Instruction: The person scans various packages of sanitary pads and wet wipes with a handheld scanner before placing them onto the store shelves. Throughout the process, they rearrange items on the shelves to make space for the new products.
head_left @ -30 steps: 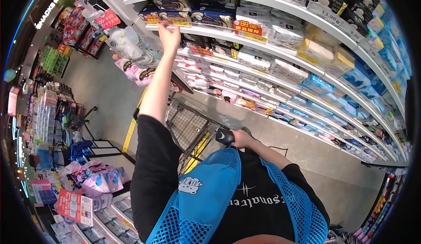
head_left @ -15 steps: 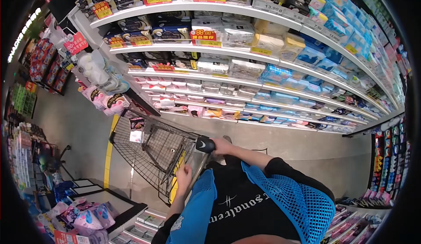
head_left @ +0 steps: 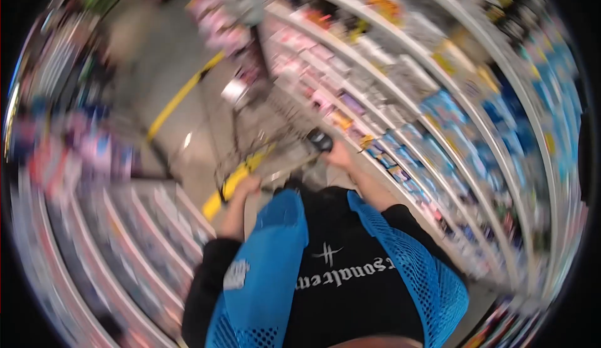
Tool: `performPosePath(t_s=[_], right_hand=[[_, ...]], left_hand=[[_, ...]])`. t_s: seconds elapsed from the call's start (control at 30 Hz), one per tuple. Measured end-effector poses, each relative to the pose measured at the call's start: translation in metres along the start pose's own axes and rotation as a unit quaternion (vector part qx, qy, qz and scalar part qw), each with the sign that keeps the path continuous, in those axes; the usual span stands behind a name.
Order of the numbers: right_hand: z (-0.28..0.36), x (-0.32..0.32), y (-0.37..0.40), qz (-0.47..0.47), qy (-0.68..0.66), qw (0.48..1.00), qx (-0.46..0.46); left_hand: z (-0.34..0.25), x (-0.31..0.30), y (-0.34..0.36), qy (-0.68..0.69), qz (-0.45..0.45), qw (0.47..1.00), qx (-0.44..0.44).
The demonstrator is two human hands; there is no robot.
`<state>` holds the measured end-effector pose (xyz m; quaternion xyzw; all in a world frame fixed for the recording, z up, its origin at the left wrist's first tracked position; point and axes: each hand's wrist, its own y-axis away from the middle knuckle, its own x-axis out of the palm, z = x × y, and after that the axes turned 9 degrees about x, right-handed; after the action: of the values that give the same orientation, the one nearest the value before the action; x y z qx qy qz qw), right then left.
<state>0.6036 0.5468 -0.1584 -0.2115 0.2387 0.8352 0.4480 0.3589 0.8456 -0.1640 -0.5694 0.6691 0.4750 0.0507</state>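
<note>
Your left forearm [head_left: 234, 213] and right forearm [head_left: 370, 187] slant inward ahead of you. Your left hand [head_left: 249, 186] is blurred, its pose hard to read; your right hand [head_left: 339, 154] reaches farther forward, curled closed.

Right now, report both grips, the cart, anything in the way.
Right grip on the black handle end. Left grip near the other end, contact blurred. Cart in front, shelves on both sides. Too blurred to rule out obstacles.

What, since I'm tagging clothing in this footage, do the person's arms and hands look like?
Both the left hand and right hand are ungloved, with bare forearms below black sleeves. Over the black top, printed with white lettering, sits a blue vest with mesh panels. Blur hides finer detail on the hands.
</note>
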Motion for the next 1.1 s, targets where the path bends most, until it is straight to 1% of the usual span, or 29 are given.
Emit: performPosePath(t_s=[0.03,0.07,0.1,0.13,0.17,0.2,0.23,0.3,0.37,0.43,0.47,0.5,0.53,0.6,0.63,0.67,0.77,0.87,0.9,1.0,1.03,1.1], right_hand=[[0.015,-0.016,0.010,0.040,0.010,0.998,0.055],[0.017,-0.022,0.020,0.050,-0.018,0.998,0.041],[0.018,-0.029,0.029,0.061,-0.046,0.997,0.026],[0.023,-0.040,0.033,0.070,-0.042,0.997,0.015],[0.021,-0.044,0.039,0.072,-0.052,0.996,0.009],[0.013,-0.050,0.048,0.068,-0.063,0.996,0.008],[-0.005,-0.052,0.056,0.061,-0.088,0.994,-0.005],[-0.024,-0.063,0.065,0.099,-0.101,0.990,-0.009],[-0.027,-0.074,0.090,0.114,-0.121,0.986,0.005],[-0.044,-0.076,0.108,0.122,-0.092,0.988,-0.004],[-0.052,-0.078,0.118,0.127,-0.076,0.989,-0.007],[-0.050,-0.080,0.131,0.122,-0.088,0.988,-0.016],[-0.052,-0.082,0.142,0.137,-0.085,0.987,-0.009],[-0.056,-0.085,0.160,0.164,-0.079,0.983,0.004],[-0.059,-0.084,0.168,0.173,-0.088,0.981,-0.009],[-0.063,-0.085,0.175,0.187,-0.091,0.978,0.012],[-0.067,-0.083,0.195,0.200,-0.116,0.973,-0.011],[-0.060,-0.089,0.215,0.242,-0.082,0.967,0.012],[-0.062,-0.087,0.220,0.256,-0.092,0.961,0.044],[-0.073,-0.081,0.232,0.262,-0.067,0.963,0.014],[-0.075,-0.080,0.236,0.259,-0.044,0.965,-0.009],[-0.080,-0.077,0.244,0.280,-0.028,0.959,0.034]], left_hand=[[-0.007,0.008,0.005,0.019,-0.003,0.999,-0.034],[-0.017,0.015,0.009,0.038,-0.008,0.997,-0.067],[-0.038,0.015,0.023,0.011,-0.047,0.995,-0.093],[-0.049,0.025,0.030,0.042,-0.073,0.990,-0.114],[-0.055,0.036,0.033,0.071,-0.067,0.987,-0.126],[-0.063,0.052,0.038,0.097,-0.057,0.985,-0.134],[-0.076,0.071,0.050,0.109,-0.069,0.981,-0.142],[-0.099,0.085,0.071,0.124,-0.093,0.976,-0.154],[-0.114,0.105,0.091,0.123,-0.083,0.976,-0.161],[-0.118,0.127,0.106,0.125,-0.064,0.977,-0.163],[-0.120,0.139,0.115,0.111,-0.083,0.976,-0.168],[-0.123,0.151,0.125,0.099,-0.104,0.975,-0.172],[-0.127,0.163,0.134,0.086,-0.127,0.973,-0.175],[-0.125,0.191,0.147,0.085,-0.173,0.967,-0.165],[-0.125,0.204,0.155,0.085,-0.195,0.964,-0.160],[-0.124,0.215,0.162,0.104,-0.200,0.962,-0.152],[-0.128,0.236,0.190,0.162,-0.230,0.951,-0.128],[-0.132,0.260,0.215,0.193,-0.272,0.937,-0.107],[-0.133,0.267,0.222,0.210,-0.275,0.932,-0.107],[-0.130,0.282,0.243,0.259,-0.282,0.918,-0.103],[-0.127,0.286,0.252,0.278,-0.278,0.914,-0.099],[-0.127,0.298,0.270,0.329,-0.276,0.899,-0.083]])
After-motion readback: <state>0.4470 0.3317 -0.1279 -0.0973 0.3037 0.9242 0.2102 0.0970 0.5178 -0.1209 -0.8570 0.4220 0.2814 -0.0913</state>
